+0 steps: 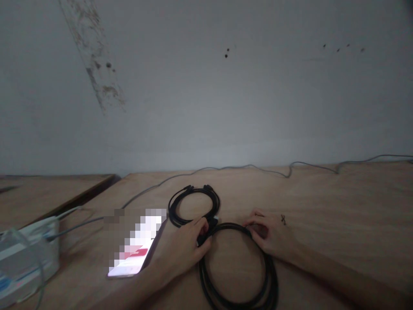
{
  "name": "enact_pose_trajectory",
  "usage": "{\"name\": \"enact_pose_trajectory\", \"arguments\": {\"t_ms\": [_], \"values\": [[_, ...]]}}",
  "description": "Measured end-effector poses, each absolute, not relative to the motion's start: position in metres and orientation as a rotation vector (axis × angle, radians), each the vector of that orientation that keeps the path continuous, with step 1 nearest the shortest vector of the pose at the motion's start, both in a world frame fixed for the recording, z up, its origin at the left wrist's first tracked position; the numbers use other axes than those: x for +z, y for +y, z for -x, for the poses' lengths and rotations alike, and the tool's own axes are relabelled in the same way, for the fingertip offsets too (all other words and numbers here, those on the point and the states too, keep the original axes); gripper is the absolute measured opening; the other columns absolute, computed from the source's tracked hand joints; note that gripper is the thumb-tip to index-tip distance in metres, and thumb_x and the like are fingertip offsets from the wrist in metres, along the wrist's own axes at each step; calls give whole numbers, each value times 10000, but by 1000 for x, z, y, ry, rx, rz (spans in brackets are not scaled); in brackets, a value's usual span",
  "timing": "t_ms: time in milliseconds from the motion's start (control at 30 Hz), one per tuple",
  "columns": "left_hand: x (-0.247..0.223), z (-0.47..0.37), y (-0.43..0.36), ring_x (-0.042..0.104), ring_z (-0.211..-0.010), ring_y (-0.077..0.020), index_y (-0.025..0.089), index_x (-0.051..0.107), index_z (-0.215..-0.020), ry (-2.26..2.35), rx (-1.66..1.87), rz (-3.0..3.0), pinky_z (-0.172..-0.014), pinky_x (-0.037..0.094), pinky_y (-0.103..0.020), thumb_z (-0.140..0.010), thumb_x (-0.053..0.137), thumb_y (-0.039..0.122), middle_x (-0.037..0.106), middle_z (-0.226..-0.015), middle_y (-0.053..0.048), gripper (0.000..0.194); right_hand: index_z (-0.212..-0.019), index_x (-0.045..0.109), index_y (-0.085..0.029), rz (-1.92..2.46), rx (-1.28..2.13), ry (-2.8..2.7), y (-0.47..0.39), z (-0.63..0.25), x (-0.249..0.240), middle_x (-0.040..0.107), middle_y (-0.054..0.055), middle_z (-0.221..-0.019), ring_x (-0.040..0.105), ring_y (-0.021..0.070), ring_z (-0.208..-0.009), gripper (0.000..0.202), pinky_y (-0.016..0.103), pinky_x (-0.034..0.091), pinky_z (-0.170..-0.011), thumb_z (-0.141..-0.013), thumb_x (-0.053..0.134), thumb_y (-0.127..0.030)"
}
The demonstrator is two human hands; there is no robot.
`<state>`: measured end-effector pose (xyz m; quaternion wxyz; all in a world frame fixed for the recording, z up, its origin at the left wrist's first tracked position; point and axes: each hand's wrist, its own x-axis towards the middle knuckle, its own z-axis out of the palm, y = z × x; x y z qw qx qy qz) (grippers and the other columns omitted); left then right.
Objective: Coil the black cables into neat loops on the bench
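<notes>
Two black coiled cables rest on the wooden table. The nearer, larger coil (272,280) lies between my hands, and the smaller coil (172,211) is behind it to the left, with dark connectors at its top. My left hand (189,243) is closed on the black connector end (202,238) at the upper left of the larger coil. At that coil's upper right, the thumb and fingers of my right hand (269,230) are closed on the cable loop.
A lit phone or tablet (137,254), partly pixelated, lies left of my left hand. Further left stands a white device (29,258) with cords. A thin grey cable (148,189) runs along the table's back by the wall (206,94). A dark gap (84,198) separates the tabletops.
</notes>
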<state>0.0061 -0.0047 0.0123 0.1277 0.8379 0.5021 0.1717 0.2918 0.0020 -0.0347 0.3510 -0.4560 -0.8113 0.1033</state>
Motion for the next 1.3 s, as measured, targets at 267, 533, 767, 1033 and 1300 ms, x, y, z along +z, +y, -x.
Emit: {"name": "enact_pose_trajectory", "arguments": {"t_ms": [267,533,767,1033,1300], "values": [[9,-5,-3,596,-830,-226,210,558,-923,1446,528,-2438,-724,426,-326,-881,537,306,643,-923,-44,107,-972,771,-298,1241,157,-2146,2,-292,-35,672,42,-1017,647,193,-817,273,321,484,-738,-902,560,-139],[17,-9,-6,606,-846,-240,210,568,-918,1492,485,-2422,-724,427,-328,-859,545,307,651,-940,-54,116,-1089,772,-327,1293,88,-2131,-5,-287,-39,767,26,-980,708,229,-831,340,373,514,-823,-864,581,-159],[15,-7,-6,612,-867,-242,215,569,-929,1478,482,-2440,-733,434,-327,-864,541,302,654,-959,-53,112,-1026,744,-273,1237,190,-2152,0,-289,-35,746,24,-950,691,207,-826,247,323,514,-775,-924,534,-194],[14,-8,-5,609,-852,-248,212,574,-920,1495,484,-2430,-721,422,-334,-845,550,309,664,-943,-63,125,-1044,763,-329,1298,18,-2211,2,-290,-37,771,14,-960,699,215,-817,262,327,478,-747,-992,519,-251],[9,-5,-2,601,-831,-233,215,562,-931,1466,506,-2449,-731,422,-335,-870,545,304,652,-929,-45,109,-1014,781,-309,1357,-178,-2261,0,-288,-37,771,49,-878,692,236,-726,233,341,476,-683,-982,555,-265]]}}
